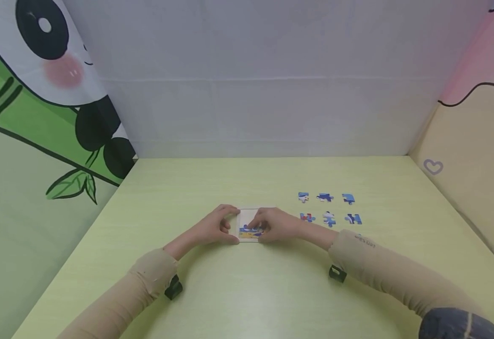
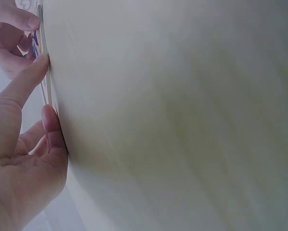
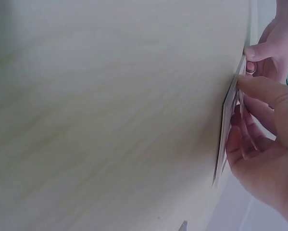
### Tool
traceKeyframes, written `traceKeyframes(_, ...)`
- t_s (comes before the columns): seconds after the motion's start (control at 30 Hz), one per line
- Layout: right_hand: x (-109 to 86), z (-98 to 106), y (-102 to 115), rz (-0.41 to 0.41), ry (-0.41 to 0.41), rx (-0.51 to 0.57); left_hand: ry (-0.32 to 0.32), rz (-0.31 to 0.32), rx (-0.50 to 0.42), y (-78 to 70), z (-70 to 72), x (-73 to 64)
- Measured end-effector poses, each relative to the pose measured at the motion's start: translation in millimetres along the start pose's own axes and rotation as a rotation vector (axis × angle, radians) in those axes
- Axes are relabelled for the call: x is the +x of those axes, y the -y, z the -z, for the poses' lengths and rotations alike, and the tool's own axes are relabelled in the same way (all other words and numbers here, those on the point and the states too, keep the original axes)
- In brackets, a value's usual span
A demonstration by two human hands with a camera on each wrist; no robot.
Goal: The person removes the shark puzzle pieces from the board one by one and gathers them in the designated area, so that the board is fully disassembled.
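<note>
A small square jigsaw puzzle board [image 1: 248,239] lies flat on the table, with a pale rim. Picture pieces [image 1: 247,232] in blue and yellow fill its near part, and the far part looks pale. My left hand [image 1: 217,228] grips the left side, thumb at the near corner and index finger at the far corner. Over the right side is my right hand [image 1: 278,225]; its thumb touches the near rim while a bent index finger reaches onto the picture. Those fingers hide the board's right part, and whether a loose piece is beneath them is hidden.
Right of the board, several loose jigsaw pieces [image 1: 329,218] lie in two rows on the pale table [image 1: 247,292]. A grey-white cloth wall [image 1: 247,108] stands behind, with printed panels on both sides.
</note>
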State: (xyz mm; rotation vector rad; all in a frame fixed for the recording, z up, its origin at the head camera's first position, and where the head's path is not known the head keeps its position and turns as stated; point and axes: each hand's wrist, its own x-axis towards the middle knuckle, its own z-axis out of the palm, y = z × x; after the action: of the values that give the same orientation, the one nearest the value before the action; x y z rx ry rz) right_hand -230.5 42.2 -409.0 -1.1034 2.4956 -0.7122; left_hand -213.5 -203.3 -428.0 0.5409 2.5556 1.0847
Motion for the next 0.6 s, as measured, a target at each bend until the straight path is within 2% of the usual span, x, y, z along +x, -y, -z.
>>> traceKeyframes(0.13,0.2,-1,-3,-0.002,-0.009,0.003,-0.002,-0.001,0.0,-0.9,0.1,-0.7)
traceKeyframes(0.33,-3.6,-6,-5,-0.014,-0.073,-0.013,-0.01,-0.007,0.0,-1.1,-0.1,-0.4)
traceKeyframes(0.6,-16.6,-11,-5,-0.02,-0.143,0.012,-0.008,0.003,0.011,0.9,-1.0,0.0)
